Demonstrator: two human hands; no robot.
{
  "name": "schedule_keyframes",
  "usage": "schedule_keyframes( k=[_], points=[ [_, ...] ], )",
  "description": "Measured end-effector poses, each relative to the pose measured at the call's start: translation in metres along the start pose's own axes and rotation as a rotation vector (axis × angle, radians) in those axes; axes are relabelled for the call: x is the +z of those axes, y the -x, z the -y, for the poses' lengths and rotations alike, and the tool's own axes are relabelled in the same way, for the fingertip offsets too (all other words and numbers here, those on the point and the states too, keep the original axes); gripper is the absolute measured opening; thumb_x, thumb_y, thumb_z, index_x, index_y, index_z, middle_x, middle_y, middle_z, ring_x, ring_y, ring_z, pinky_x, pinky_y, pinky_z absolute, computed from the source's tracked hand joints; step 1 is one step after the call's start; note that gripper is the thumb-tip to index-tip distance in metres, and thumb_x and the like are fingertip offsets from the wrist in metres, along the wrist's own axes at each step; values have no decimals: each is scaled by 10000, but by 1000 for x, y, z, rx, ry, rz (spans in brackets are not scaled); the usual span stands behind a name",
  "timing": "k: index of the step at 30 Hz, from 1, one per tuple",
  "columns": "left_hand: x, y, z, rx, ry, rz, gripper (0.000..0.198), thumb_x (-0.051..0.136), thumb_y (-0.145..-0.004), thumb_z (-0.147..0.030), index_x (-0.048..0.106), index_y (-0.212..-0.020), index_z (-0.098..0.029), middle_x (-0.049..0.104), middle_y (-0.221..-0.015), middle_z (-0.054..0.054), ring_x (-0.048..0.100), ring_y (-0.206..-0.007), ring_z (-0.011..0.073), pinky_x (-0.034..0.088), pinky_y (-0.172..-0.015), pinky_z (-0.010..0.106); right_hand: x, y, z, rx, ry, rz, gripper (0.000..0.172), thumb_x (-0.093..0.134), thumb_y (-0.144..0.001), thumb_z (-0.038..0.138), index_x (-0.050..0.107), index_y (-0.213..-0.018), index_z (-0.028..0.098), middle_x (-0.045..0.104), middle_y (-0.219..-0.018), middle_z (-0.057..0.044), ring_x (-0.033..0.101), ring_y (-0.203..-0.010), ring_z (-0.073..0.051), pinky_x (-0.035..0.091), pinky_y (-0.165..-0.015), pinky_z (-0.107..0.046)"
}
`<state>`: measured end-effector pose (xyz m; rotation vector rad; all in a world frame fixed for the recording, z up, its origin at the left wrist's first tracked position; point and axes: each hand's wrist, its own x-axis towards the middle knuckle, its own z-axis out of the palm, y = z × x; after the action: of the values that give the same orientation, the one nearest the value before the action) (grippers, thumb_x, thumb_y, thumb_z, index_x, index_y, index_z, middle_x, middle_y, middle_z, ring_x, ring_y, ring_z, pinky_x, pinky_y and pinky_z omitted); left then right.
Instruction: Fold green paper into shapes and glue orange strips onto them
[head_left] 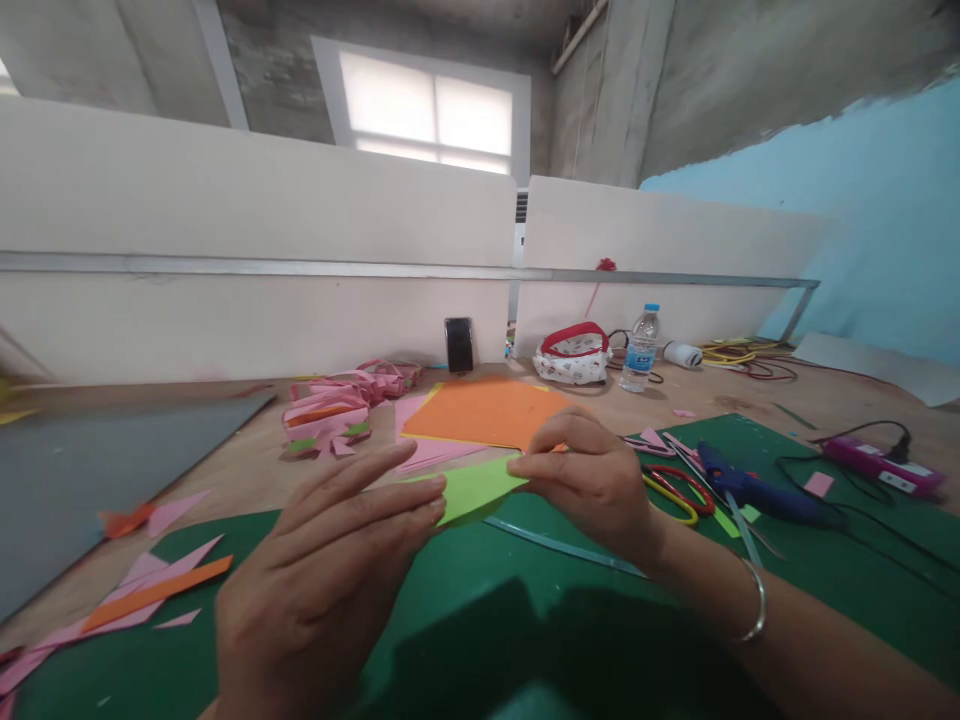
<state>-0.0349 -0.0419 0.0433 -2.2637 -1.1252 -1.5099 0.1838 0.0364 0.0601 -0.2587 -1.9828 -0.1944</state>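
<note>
A piece of light green paper [480, 490] is raised above the green cutting mat [450, 620], stretched between both hands. My right hand [585, 475] pinches its right end between thumb and fingertips. At the other end, my left hand [337, 560] has its long fingers laid over the paper, gripping it; the left thumb is hidden behind them. Just beyond the hands lie orange paper sheets [480, 412] with a yellow edge showing and pink paper under them. A clear bluish glue stick [566, 545] rests on the mat below the right hand.
To the right lie red and yellow scissors [679, 495], a dark blue glue gun [772, 492] and a purple power strip [881, 467]. Pink and orange scraps [142, 590] cover the left side. A water bottle [640, 350], a pouch [573, 355] and a phone [459, 345] stand behind.
</note>
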Motion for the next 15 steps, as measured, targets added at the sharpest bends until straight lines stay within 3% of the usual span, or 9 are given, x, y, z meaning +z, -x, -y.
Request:
schedule_keyframes(
  k=[4, 7, 10, 13, 15],
  points=[
    [-2, -9, 0, -93, 75, 31, 238, 617, -799, -219, 714, -917, -401, 728, -1061, -103, 583, -1143, 184, 374, -1059, 357, -10, -3, -10, -63, 59, 61, 73, 637, -859, 200, 708, -841, 201, 605, -677, -25, 535, -692, -151, 473, -641, -292],
    [1, -16, -2, -408, 207, 132, 223, 565, -839, -390, 687, -1024, -412, 664, -1208, -100, 521, -1230, 204, 371, -1064, 351, -12, -3, -14, -25, -14, 68, 83, 635, -862, 205, 717, -851, 197, 603, -701, -28, 542, -693, -144, 468, -629, -279],
    [4, -22, -3, -777, 403, 234, 457, 484, -829, -558, 597, -1208, -330, 614, -1294, -23, 486, -1257, 282, 447, -983, 399, -9, -2, -15, 13, -73, 62, 91, 635, -860, 202, 723, -880, 203, 602, -753, -33, 554, -701, -136, 468, -624, -271],
    [9, -22, -1, -891, 608, 418, 639, 677, -695, -529, 551, -1259, -256, 603, -1307, 36, 572, -1145, 306, 519, -860, 364, -3, 2, -12, 30, -35, 63, 114, 632, -854, 172, 722, -911, 210, 590, -769, -36, 543, -719, -144, 469, -626, -273],
    [11, -22, 2, -926, 683, 465, 722, 748, -641, -470, 519, -1286, -238, 611, -1291, 47, 579, -1132, 293, 524, -833, 334, 1, 5, -7, 140, -49, 49, 189, 650, -839, 180, 699, -1016, 222, 594, -855, -51, 555, -793, -159, 486, -678, -291]
  ],
)
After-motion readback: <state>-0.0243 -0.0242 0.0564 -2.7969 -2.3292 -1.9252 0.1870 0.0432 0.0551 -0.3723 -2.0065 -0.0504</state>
